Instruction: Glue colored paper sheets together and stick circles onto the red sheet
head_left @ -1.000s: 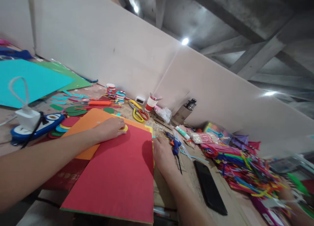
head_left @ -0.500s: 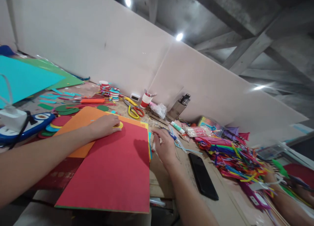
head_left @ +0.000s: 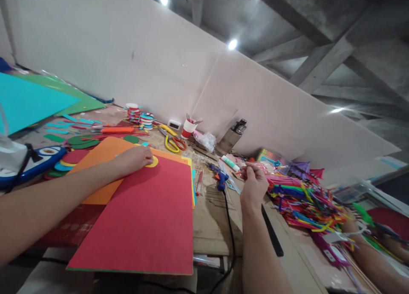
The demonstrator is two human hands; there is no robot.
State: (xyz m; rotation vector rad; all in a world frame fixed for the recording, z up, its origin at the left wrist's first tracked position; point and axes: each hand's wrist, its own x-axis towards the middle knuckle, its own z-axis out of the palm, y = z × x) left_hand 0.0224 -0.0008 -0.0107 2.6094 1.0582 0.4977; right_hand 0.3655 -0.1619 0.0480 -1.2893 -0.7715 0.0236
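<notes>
My left hand (head_left: pixel 135 159) has its fingers curled at the edge of a yellow paper circle (head_left: pixel 152 162) near the top of a red paper sheet (head_left: pixel 150 217). Orange paper (head_left: pixel 105 162) lies under that forearm. Off to the right, my right hand (head_left: pixel 254 185) is raised over the table with thumb and fingers pinched. Whatever may be between its fingertips is too small to make out. Behind it is a clear packet of pale sticks (head_left: pixel 266 168). A blue glue gun (head_left: pixel 221 180) with a black cord lies between the red sheet and my right hand.
A glue stick (head_left: pixel 230 163), yellow-handled pliers (head_left: pixel 169 141), a cup of pens (head_left: pixel 188 128) and a bottle (head_left: pixel 232 137) stand or lie along the wall. Colourful pipe cleaners (head_left: pixel 303 204) are heaped at right, near another person's arm (head_left: pixel 367 247). My right forearm partly covers a black phone (head_left: pixel 272 233).
My right hand has moved right, away from the red sheet's edge, uncovering the glue gun and a red-and-white pen-like item. My left hand stays by the yellow circle.
</notes>
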